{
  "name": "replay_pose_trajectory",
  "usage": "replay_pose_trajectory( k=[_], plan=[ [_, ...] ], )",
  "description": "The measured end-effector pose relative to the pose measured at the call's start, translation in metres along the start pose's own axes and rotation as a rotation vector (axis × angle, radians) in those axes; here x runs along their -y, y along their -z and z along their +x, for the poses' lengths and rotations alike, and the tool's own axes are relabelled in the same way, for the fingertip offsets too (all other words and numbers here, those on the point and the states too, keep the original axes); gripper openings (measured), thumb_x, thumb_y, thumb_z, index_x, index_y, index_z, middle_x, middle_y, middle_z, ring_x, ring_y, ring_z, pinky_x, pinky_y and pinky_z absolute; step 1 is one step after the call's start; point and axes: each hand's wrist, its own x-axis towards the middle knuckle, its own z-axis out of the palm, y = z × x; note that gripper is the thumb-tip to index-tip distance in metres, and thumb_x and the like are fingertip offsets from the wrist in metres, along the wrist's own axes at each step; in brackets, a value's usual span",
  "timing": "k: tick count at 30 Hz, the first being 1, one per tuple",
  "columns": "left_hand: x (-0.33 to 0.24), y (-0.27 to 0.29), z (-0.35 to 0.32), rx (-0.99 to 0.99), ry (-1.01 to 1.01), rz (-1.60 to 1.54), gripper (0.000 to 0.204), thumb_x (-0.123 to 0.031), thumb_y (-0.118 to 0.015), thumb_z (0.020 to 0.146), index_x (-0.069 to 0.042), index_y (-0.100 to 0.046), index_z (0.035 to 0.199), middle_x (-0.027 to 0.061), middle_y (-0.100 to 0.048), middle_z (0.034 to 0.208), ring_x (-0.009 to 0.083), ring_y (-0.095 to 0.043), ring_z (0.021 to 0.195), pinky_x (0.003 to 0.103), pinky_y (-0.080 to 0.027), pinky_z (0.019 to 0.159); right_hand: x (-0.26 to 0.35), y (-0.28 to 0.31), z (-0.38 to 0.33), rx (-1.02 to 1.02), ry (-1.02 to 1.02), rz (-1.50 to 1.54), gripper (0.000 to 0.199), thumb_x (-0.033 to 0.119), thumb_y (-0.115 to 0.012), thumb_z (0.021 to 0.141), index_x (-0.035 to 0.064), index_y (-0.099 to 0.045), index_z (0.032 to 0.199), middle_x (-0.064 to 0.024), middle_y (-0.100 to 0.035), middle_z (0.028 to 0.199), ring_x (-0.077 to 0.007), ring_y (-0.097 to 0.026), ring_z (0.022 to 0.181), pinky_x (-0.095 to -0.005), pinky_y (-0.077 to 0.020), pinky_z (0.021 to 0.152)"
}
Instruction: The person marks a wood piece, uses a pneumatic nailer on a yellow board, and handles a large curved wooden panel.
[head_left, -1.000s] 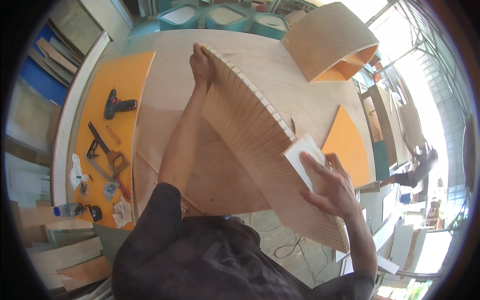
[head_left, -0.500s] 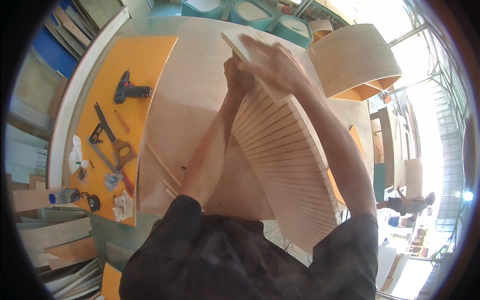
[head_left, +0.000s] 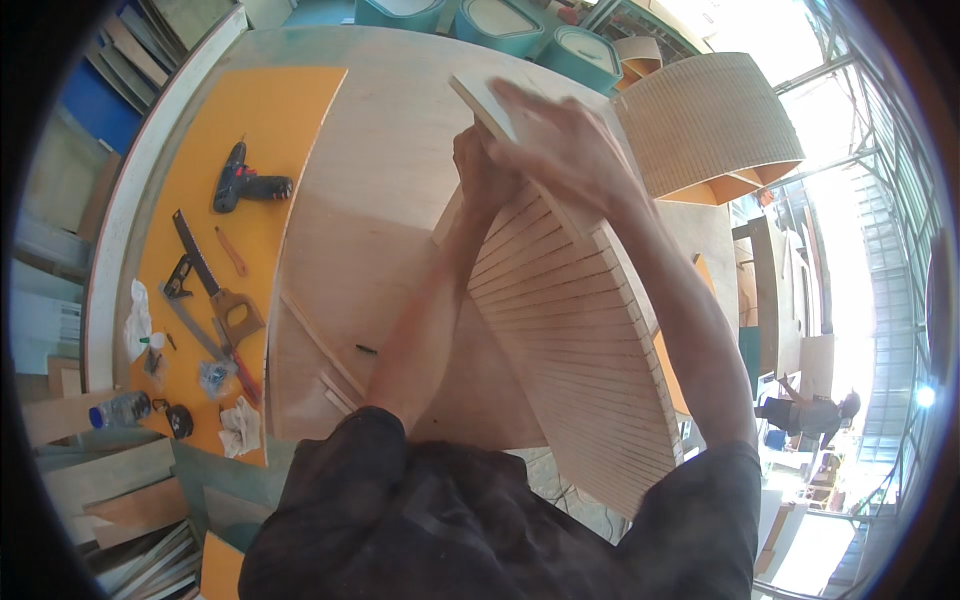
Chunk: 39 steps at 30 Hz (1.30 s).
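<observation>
- The kerf-cut wooden panel (head_left: 575, 290) slants from the far middle of the view toward the person's right side, its grooved face showing; its far end is over the tabletop (head_left: 375, 130), and whether it rests there I cannot tell.
- A second ago the pale flat block (head_left: 483, 105) sat midway down the panel's long edge; now it lies at the far end, next to the holding hand. Since the half-second picture it has barely shifted. The rubbing seems to take in the whole edge, with the far stretch being worked now.
- The right hand (head_left: 570, 150) spans the block, fingers spread across it and pressing it to the edge; motion blur hides how far they bend.
- The left hand (head_left: 487, 170) is closed around the panel's far end, fingers curled in tight, partly covered by the block.
- Left of the panel, an orange board (head_left: 285, 110) carries a cordless drill (head_left: 235, 185) and a handsaw (head_left: 229, 301).
- Beyond, at far right, stands a ribbed curved shell (head_left: 700, 120); teal tubs (head_left: 497, 42) line the far side.
</observation>
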Motion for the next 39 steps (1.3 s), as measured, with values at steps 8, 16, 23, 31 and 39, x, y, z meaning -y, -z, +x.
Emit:
replay_pose_trajectory(
  k=[8,16,23,31,39],
  plan=[
    [-0.009,0.02,0.01,0.023,0.091,0.046,0.035,-0.024,-0.037,0.106,0.0,-0.06,0.094,0.022,-0.069,0.074,0.0462,-0.067,0.078,0.051,-0.052,0.072,-0.014,0.008,-0.134,0.064,-0.075,-0.058,0.082,0.052,-0.07,0.077,0.0158,-0.055,0.149,-0.0185,-0.068,0.123,-0.0387,-0.059,0.111,-0.0492,-0.0502,0.099],
    [0.004,-0.001,-0.003,-0.067,-0.063,0.181,0.039,-0.03,-0.041,0.107,0.0,-0.054,0.084,0.0154,-0.066,0.073,0.0289,-0.063,0.066,0.044,-0.048,0.063,-0.026,0.009,-0.165,-0.025,-0.024,0.02,0.077,0.052,-0.072,0.083,0.0144,-0.057,0.148,-0.0263,-0.066,0.115,-0.0365,-0.061,0.101,-0.0502,-0.05,0.097],
    [0.018,0.009,0.008,0.027,-0.072,0.098,0.04,-0.034,-0.043,0.103,0.003,-0.056,0.094,0.0249,-0.069,0.081,0.0453,-0.067,0.078,0.053,-0.051,0.074,-0.027,-0.01,-0.093,-0.074,0.008,-0.061,0.074,0.053,-0.068,0.085,0.0247,-0.052,0.152,-0.023,-0.069,0.112,-0.0409,-0.061,0.103,-0.0474,-0.0512,0.099],
    [-0.002,0.007,0.0,-0.113,-0.112,0.276,0.039,-0.03,-0.037,0.105,0.002,-0.056,0.097,0.0287,-0.069,0.086,0.0499,-0.064,0.083,0.056,-0.047,0.078,-0.037,0.037,-0.411,-0.044,-0.205,0.041,0.073,0.036,-0.082,0.07,0.0113,-0.067,0.138,-0.0251,-0.066,0.126,-0.0379,-0.064,0.114,-0.0479,-0.0528,0.1],
    [0.02,0.001,0.002,-0.134,-0.268,0.43,0.038,-0.031,-0.042,0.103,0.003,-0.058,0.098,0.0315,-0.069,0.092,0.0524,-0.065,0.092,0.058,-0.048,0.082,-0.037,0.013,-0.198,-0.07,-0.008,-0.055,0.073,0.058,-0.069,0.085,0.0269,-0.053,0.15,-0.0177,-0.068,0.102,-0.033,-0.062,0.105,-0.05,-0.0509,0.099]
  ],
)
